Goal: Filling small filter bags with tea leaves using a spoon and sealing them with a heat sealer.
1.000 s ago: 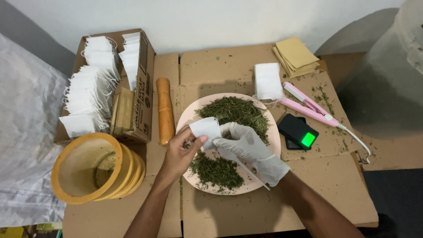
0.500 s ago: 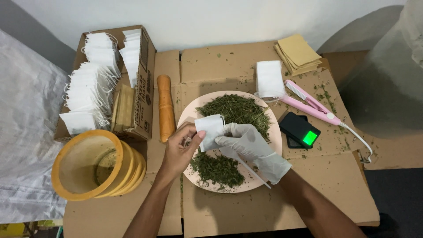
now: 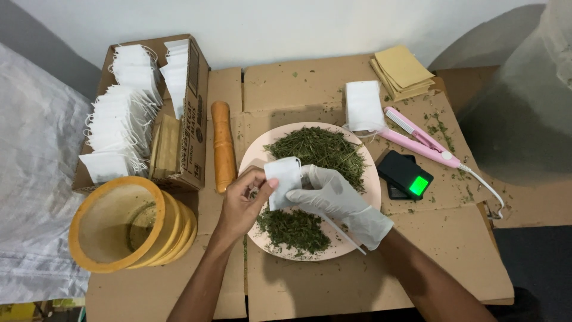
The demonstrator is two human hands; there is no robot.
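Teabag [image 3: 283,175] pinched btwn both hands over plate [image 3: 369,197]

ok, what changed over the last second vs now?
Little. The white sachet rose slightly and now stands more upright over the pink plate. The left hand and the gloved right hand keep pinching it from either side. Dried green herbs, orange stacked bowls, scale and pink sealer stayed put.
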